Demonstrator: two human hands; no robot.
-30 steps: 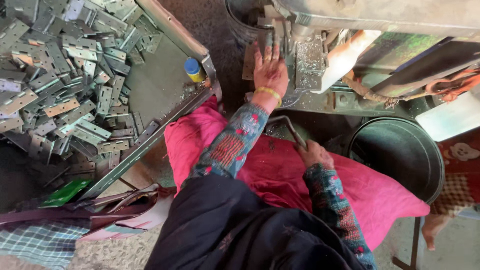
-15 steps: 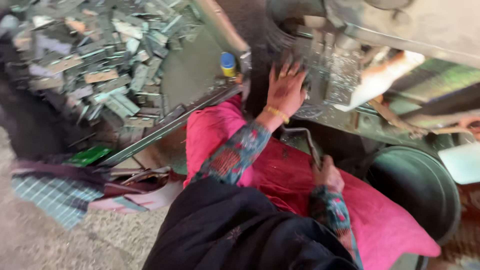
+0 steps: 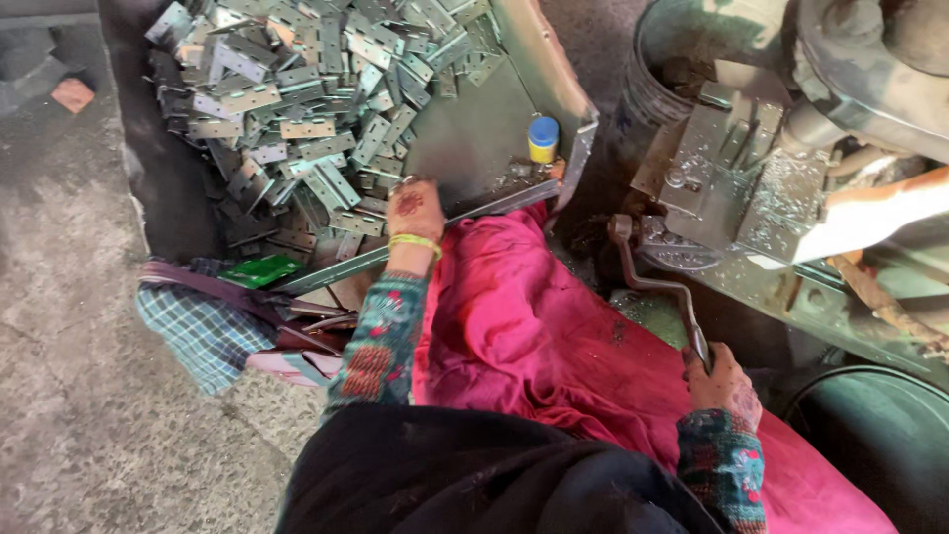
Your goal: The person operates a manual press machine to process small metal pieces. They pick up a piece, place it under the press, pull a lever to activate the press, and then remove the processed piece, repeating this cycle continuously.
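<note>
A small yellow bottle (image 3: 543, 139) with a blue cap stands in the tray's (image 3: 465, 138) corner; a flat green packet (image 3: 259, 271) lies by its lower edge.

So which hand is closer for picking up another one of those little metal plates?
The left hand. It reaches over the tray's edge, next to the heap of metal plates. The right hand is far from the heap and is wrapped around the lever handle by the press machine.

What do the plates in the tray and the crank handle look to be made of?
Plates: likely stamped sheet metal, dull grey with punched holes and flat glints. Crank handle, gripped by the right hand: looks like bare steel rod, worn and greyish. Left hand hovers over the plates.
</note>
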